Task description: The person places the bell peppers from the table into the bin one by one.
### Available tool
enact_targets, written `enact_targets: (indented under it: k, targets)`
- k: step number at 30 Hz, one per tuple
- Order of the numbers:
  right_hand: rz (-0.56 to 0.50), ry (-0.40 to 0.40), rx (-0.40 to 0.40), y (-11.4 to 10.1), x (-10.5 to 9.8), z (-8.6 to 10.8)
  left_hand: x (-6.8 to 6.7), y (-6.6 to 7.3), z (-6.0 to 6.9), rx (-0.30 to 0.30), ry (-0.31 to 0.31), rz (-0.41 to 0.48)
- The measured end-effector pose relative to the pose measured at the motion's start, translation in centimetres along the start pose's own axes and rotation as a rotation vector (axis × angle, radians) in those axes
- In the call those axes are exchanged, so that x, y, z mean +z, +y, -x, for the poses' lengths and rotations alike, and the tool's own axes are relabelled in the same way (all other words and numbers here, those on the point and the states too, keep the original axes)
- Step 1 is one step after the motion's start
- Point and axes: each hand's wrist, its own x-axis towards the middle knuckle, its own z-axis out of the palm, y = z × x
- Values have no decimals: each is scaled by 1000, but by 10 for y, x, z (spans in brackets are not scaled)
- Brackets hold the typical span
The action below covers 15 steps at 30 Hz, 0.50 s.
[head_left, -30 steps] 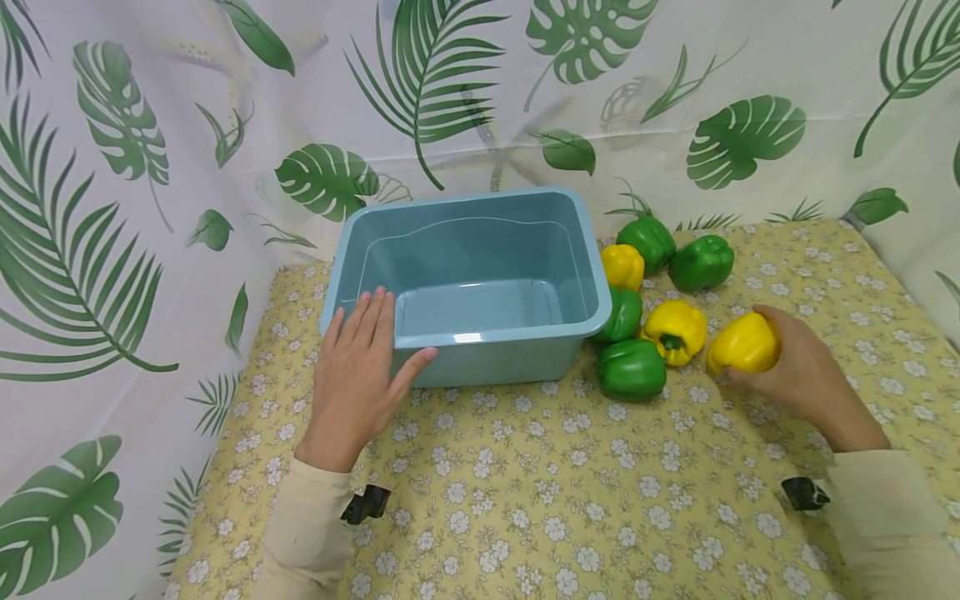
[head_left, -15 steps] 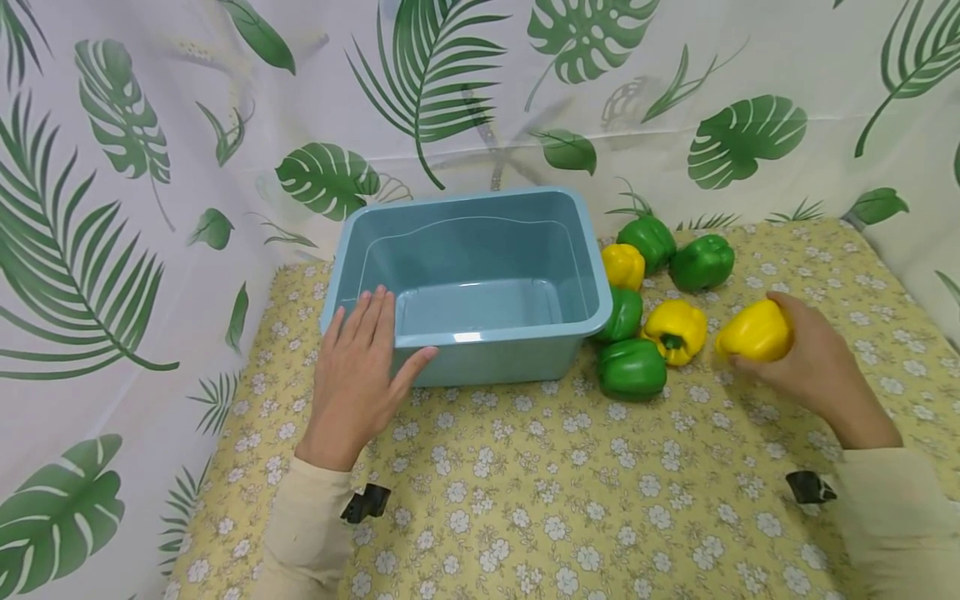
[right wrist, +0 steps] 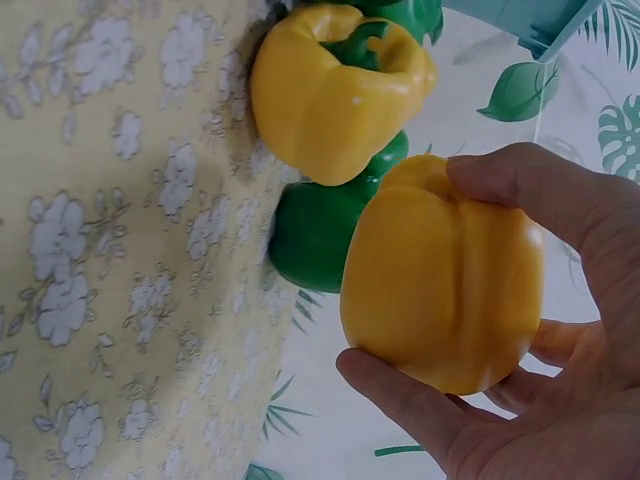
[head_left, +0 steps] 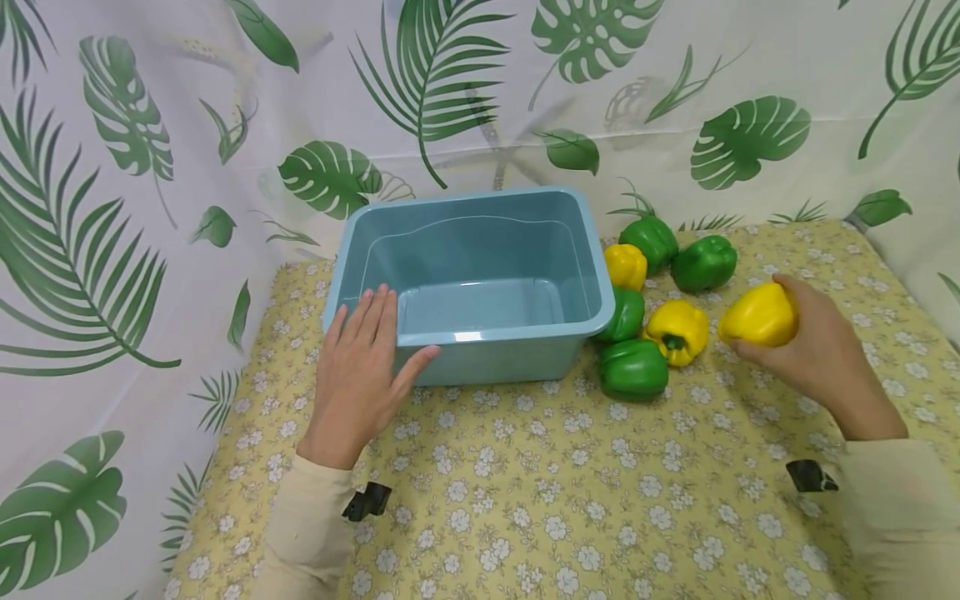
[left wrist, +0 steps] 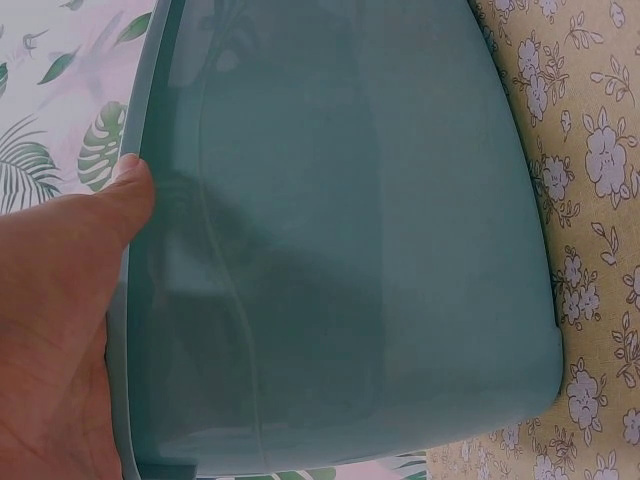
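In the head view an empty blue-grey tub (head_left: pixel 495 358) stands at the centre. My left hand (head_left: pixel 356 383) lies with straight fingers over its front left rim; the left wrist view shows the thumb of that hand (left wrist: pixel 60 300) against the rim of the tub (left wrist: pixel 330 250). To the right, my right hand (head_left: pixel 828 358) grips a yellow pepper (head_left: pixel 761 315). The right wrist view shows thumb and fingers of the hand (right wrist: pixel 570 400) round this yellow pepper (right wrist: pixel 440 285), which appears held off the cloth.
Between tub and right hand lie another yellow pepper (head_left: pixel 677 332) and a green one (head_left: pixel 633 369). Behind them are a yellow pepper (head_left: pixel 626 267) and several green ones, one (head_left: pixel 705 263) furthest right. A leaf-patterned curtain (head_left: pixel 480 108) closes the back of the flowered tablecloth (head_left: pixel 525 500).
My right hand has moved a little right and away from me with the yellow pepper, lifting it. The left hand and tub have stayed in place.
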Motion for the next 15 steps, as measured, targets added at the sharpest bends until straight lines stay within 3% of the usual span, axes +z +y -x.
enact_targets:
  k: [15]
  targets:
    - [-45, 75, -20, -20, 2, -4, 0, 0, 0, 6, 1, -4]
